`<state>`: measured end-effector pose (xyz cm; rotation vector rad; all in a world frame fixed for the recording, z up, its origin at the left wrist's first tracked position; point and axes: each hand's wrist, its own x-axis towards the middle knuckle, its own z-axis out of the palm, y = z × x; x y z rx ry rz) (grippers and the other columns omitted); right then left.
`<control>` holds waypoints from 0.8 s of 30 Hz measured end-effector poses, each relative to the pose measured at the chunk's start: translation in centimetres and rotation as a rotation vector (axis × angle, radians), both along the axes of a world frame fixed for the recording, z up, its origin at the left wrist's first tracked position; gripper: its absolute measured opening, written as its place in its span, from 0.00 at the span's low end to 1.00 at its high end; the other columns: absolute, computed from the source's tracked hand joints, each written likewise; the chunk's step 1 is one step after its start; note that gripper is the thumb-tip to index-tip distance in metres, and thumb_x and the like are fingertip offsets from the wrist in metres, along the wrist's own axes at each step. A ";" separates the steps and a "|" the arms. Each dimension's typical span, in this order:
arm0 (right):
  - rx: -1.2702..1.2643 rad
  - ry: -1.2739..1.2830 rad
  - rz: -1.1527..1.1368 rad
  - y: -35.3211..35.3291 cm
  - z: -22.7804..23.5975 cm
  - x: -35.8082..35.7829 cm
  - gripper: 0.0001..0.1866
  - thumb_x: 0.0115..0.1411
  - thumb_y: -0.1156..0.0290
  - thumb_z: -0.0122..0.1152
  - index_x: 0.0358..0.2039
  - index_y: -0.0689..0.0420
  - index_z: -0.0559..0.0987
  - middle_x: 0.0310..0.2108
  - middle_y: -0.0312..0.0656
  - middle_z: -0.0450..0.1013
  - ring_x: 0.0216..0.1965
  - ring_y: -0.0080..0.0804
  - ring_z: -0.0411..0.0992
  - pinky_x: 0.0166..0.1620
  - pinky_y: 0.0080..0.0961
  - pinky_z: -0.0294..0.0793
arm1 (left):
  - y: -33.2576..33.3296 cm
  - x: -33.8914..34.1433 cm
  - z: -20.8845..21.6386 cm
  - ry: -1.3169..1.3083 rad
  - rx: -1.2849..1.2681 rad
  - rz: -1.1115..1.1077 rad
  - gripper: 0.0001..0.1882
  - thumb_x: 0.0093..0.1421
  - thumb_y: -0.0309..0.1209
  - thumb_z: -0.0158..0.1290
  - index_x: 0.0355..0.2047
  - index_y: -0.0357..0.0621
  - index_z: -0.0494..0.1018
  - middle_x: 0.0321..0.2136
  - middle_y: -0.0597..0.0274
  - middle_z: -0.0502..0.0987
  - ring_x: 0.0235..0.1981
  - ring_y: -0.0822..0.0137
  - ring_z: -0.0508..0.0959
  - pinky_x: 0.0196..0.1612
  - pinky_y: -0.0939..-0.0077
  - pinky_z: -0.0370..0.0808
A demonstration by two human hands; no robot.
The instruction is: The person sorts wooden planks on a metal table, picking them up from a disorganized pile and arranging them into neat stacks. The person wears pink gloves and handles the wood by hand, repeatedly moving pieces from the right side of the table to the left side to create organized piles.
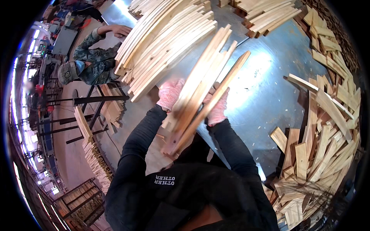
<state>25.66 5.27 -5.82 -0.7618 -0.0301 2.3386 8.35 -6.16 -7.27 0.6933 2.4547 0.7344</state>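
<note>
Between my hands is a loose bundle of several long pale wooden strips (195,85), slanting from near my body up over the metal table. My left hand (170,93), in a red and white knit glove, grips the bundle's left side; it is slightly blurred. From the right, my right hand (219,107), gloved alike, closes around the strips, with its fingers partly hidden behind the rightmost strip (227,79). That strip sits a little apart from the others at its far end. Just beyond my left hand lies a large stack of similar strips (169,46).
The shiny metal table (254,100) spans the middle. Another strip stack (269,19) lies at its far side. Loose wood offcuts (327,146) pile up on the right. At the left, a person in camouflage (92,61) rests a hand by the large stack, near a black metal frame (100,99).
</note>
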 end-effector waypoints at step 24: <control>0.300 0.045 0.051 4.9 3.2 9.8 0.42 0.48 0.25 0.61 0.50 0.47 0.73 0.41 0.47 0.78 0.19 0.19 0.70 0.19 0.13 0.72 | 0.2 3.3 7.7 0.681 0.641 -0.056 0.40 0.58 0.40 0.62 0.65 0.32 0.60 0.60 0.43 0.69 0.63 0.50 0.68 0.66 0.60 0.63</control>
